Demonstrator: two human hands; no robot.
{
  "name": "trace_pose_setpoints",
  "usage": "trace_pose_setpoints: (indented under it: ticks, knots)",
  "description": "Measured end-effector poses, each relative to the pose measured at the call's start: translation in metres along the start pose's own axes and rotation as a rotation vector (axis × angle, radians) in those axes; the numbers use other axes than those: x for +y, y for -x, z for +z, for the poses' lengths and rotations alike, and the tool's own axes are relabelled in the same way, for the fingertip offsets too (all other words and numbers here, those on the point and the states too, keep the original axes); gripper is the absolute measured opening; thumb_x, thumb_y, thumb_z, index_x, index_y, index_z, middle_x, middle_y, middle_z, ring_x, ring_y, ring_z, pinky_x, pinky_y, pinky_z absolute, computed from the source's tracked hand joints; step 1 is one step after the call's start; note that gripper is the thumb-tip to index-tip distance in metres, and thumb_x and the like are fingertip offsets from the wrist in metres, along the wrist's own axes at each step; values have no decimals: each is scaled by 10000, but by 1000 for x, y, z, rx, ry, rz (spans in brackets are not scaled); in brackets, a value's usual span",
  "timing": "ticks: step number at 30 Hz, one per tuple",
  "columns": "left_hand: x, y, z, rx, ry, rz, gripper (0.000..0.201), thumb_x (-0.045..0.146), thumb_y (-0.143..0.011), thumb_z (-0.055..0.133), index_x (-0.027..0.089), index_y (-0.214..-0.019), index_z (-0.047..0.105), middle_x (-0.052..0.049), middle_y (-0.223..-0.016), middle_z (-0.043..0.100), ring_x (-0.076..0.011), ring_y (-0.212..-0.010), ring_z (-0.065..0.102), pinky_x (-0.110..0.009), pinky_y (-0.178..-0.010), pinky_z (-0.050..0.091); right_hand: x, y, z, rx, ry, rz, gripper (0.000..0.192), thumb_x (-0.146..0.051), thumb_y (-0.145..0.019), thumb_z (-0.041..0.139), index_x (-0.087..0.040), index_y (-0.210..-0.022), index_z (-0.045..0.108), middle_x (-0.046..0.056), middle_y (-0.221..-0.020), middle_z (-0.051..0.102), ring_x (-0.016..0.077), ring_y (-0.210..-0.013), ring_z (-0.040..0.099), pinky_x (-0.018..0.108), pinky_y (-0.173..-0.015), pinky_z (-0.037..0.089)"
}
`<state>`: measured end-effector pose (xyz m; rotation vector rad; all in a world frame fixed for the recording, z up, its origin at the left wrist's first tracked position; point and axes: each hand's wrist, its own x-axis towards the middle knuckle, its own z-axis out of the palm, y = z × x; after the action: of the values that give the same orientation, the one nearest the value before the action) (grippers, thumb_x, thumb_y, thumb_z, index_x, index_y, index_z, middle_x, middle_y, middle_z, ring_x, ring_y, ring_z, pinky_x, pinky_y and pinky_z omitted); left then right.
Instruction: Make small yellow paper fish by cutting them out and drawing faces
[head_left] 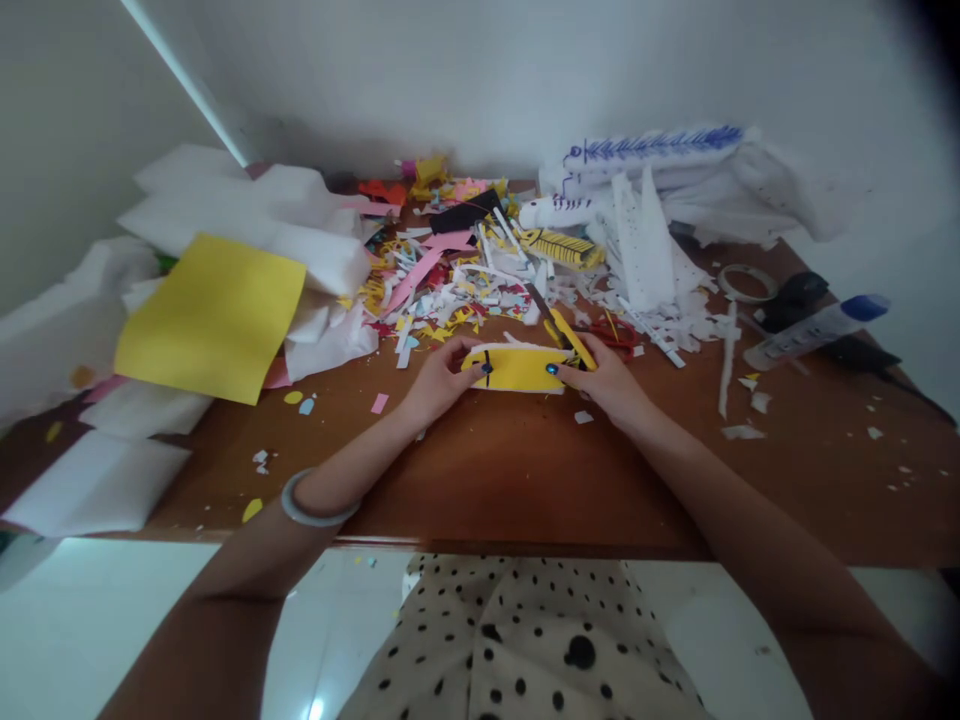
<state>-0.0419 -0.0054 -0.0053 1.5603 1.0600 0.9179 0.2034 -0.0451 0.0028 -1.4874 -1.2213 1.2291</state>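
Polka-dot cloth [525, 650] lies nearest, and beyond it the left hand [435, 385] and right hand [607, 385] each grip an end of a small yellow paper piece [517, 368], pinning it flat on the table [487, 470] near the scrap heap [465, 270].

Person, head-camera view. Both forearms bare, no sleeves in view. Left hand [433, 385]: dark blue polish on the thumbnail. Right hand [607, 385]: same dark blue polish. Left wrist: one pale grey-white bangle [311, 505], smooth, round. Garment [525, 640]: cream fabric with black polka dots of mixed sizes.
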Motion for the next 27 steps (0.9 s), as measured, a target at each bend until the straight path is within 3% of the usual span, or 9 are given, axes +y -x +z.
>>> trace_pose_setpoints:
  ticks: [5,9,11,18,27]
  knots:
    - [-3,-1,-7,-99,87,-110,583,693,-845,441,183,-1057,628,-112,-1050,677,-176,-779,641,-278,-606,518,-3,0,-3,-1,-5,29,581,-351,-664,736,-195,-1184,528,13,-886,613,97,-612,518,203,-460,395]
    - [1,1,-5,-106,-39,-38,440,553,-803,633,192,-1054,639,-74,-1032,683,-175,-878,636,-286,-748,525,0,0,-2,-19,24,-37,564,-342,-667,735,-206,-1173,527,23,-928,628,137,-718,578,245,-565,488]
    - [3,2,-3,-125,-93,-6,394,516,-816,639,182,-1026,647,-67,-1011,689,-169,-885,635,-298,-816,512,2,-1,-2,-21,26,-66,584,-336,-660,745,-213,-1187,526,32,-985,641,158,-794,607,279,-654,530]
    - [2,1,-4,-157,-115,-5,357,501,-827,646,173,-964,663,-63,-1006,709,-151,-849,646,-285,-806,513,2,-3,-7,-24,111,-113,594,-298,-653,751,-206,-1201,543,62,-1124,662,203,-964,642,382,-898,525]
    - [5,3,-2,-112,-124,38,336,470,-817,647,159,-944,648,-68,-953,701,-153,-807,632,-282,-760,510,0,-4,-12,-33,103,-121,607,-399,-667,758,-190,-1206,571,74,-1082,671,218,-948,645,372,-856,548]
